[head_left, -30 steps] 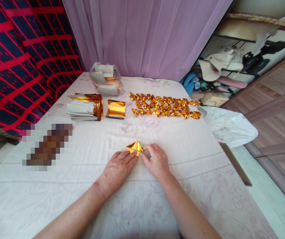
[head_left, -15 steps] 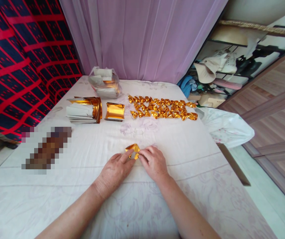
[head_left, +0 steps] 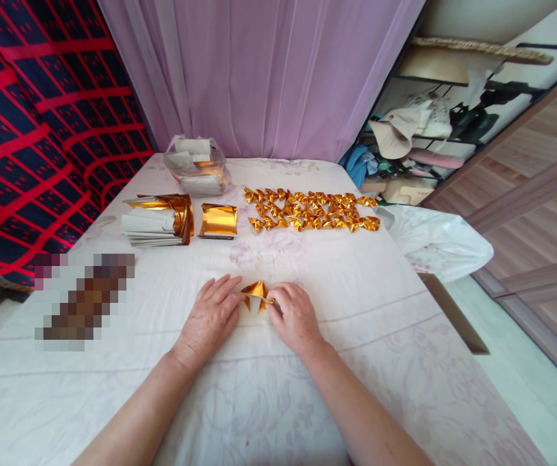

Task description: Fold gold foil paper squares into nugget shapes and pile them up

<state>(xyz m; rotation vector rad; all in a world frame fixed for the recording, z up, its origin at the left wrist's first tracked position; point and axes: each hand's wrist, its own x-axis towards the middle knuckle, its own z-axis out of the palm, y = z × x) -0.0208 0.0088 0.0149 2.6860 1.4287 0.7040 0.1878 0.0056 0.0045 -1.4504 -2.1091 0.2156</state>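
Pinching the R end of the folded gold paper (head_left: 258, 289), R hand (head_left: 294, 317) is narrow, thumb & bent fingers together on it. L hand (head_left: 213, 317) is palm-down, fairly wide, fingers straight & slightly spread, fingertips at the paper's L corner; can't tell if they grip or only touch.

Paper is on the tablecloth (head_left: 259, 401), btwn both hands. Peak points away from the person, twds the purple curtain (head_left: 269, 77); pointed flaps face the person w/ a pale gap btwn. Long axis runs approx. L–R.

Edges: table's R edge is well apart from R hand, w/ a white bag (head_left: 443, 243) beside it farther up; far edge runs along the curtain. Room: cloth stretches btwn paper & the rows of gold pieces (head_left: 312, 210), which lie beyond, mostly to the R. Gold sheets (head_left: 219, 221) lie beyond & a bit L, just beside the paper stack (head_left: 155, 223); see-thru bag (head_left: 195, 165) is behind. Cloth also runs back btwn the forearms. Pixelated patch (head_left: 87, 301) is well L of L hand, content hidden.
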